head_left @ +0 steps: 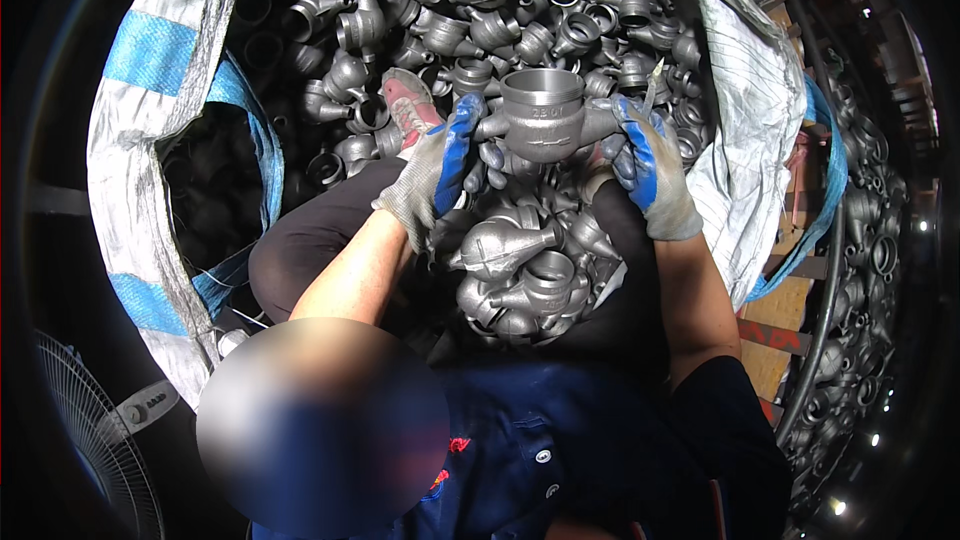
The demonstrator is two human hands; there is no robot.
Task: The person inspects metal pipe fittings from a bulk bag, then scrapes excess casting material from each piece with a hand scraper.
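Between my two gloved hands I hold up a grey metal casting [543, 118], a pipe-fitting-like body with a wide round opening on top and a stub at each side. My left hand [447, 158], in a grey and blue glove, is closed round its left stub. On the other side my right hand [645, 158], gloved alike, grips the right stub. Some of the fingers are hidden behind the casting. Just below, several similar castings [505, 245] lie heaped between my legs.
A great pile of like castings [490, 28] fills the large white woven sack [738, 140] around me. Its blue strap [262, 145] hangs at the left. A wire-caged fan [95, 430] stands at lower left. More castings [850, 340] lie beyond a dark rail at right.
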